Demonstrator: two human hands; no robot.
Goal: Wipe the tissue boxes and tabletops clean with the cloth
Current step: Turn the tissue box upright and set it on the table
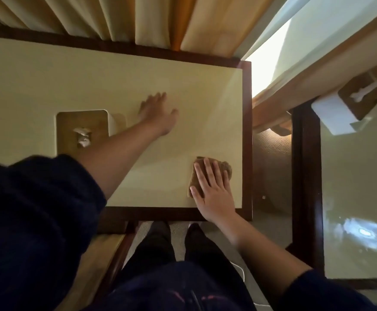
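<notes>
Cream tabletop [71, 75] framed in dark wood: nearest, the right hand [214, 194] presses flat, fingers straight, on a brown folded cloth [224, 168] by the near right corner, its long axis running front to back; farther left, a wood-lidded tissue box [82, 122]; beyond, the left hand [158, 113] spread open, blurred

The cream tabletop with dark wood frame [183, 86] stood before the person. On its left part sat the white tissue box with wooden lid [82, 131]. The brown folded cloth [224, 168] lay near the front right corner, under the right hand [214, 194]. The left hand [158, 113] was right of the box, approx. mid-table. A second glass-topped table [351, 198] stood to the right, w/ another tissue box [351, 104] at its back.
</notes>
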